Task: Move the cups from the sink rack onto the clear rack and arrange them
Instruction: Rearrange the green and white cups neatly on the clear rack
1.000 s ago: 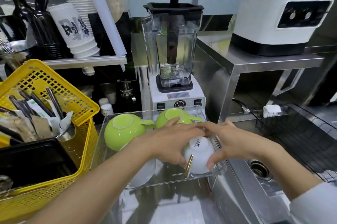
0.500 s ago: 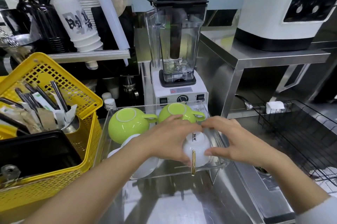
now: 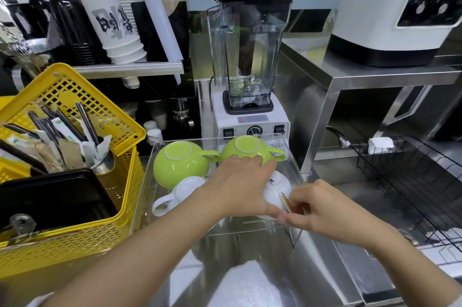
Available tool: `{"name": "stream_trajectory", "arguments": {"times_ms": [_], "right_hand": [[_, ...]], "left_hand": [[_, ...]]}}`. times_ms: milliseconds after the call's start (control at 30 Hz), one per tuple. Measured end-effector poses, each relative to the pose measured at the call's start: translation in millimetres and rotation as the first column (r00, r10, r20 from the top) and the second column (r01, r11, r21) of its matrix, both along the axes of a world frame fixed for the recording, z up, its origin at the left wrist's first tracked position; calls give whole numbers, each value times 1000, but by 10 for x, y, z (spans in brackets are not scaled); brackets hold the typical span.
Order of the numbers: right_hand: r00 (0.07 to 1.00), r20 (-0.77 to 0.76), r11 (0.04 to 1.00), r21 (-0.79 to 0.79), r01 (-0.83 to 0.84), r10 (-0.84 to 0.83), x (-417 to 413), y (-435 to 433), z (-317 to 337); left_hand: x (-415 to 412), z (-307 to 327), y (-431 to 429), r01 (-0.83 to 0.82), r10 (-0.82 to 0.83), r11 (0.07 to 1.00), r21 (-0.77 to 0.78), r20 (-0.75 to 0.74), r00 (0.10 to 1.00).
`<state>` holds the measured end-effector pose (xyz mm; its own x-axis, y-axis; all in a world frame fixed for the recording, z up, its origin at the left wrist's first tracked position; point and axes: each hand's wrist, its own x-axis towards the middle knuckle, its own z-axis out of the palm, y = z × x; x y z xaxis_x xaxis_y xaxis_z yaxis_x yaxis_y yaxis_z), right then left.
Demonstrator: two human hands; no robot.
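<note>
The clear rack [image 3: 297, 169] stands on the steel counter in front of the blender. Upside down in it are two green cups, one at the back left [image 3: 178, 165] and one at the back right [image 3: 250, 147], plus a white cup [image 3: 182, 191] at the front left. A second white cup [image 3: 276, 189] with a gold handle sits upside down at the front right. My left hand [image 3: 240, 186] lies over that cup and grips it. My right hand [image 3: 322, 206] pinches its gold handle from the right. The black wire sink rack [image 3: 410, 181] on the right holds no cups in view.
A yellow basket [image 3: 82, 226] with utensils and a black tray stands close on the left. The blender [image 3: 250, 61] is right behind the clear rack. A steel shelf [image 3: 375, 76] carries a white appliance [image 3: 397, 14]. Stacked paper cups [image 3: 117, 29] lean at the back left.
My right hand has slid from the cup's right side down to its gold handle. The handle has turned a little to the right. My left hand has stayed on the cup.
</note>
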<state>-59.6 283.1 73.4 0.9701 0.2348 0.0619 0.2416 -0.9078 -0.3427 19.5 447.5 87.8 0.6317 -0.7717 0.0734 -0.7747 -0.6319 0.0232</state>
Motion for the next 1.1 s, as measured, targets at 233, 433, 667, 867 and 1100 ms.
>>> {"name": "stream_trajectory", "arguments": {"times_ms": [233, 433, 667, 867, 1100], "right_hand": [[999, -33, 998, -55, -3, 1, -34, -108, -20], [997, 52, 996, -72, 52, -49, -7, -168, -86], [991, 112, 994, -72, 83, -75, 200, -152, -148], [985, 135, 993, -34, 110, -104, 225, -148, -126], [980, 107, 984, -41, 172, -167, 145, -157, -5]], "left_hand": [[-3, -5, -29, 137, -138, 990, -11, -109, 984], [1, -22, -11, 152, -145, 988, 13, -221, 964], [9, -109, 110, 31, -39, 998, -47, -166, 985], [-17, -131, 90, 7, -15, 998, -70, -113, 993], [-2, -58, 73, 20, -33, 996, -92, -145, 989]]}}
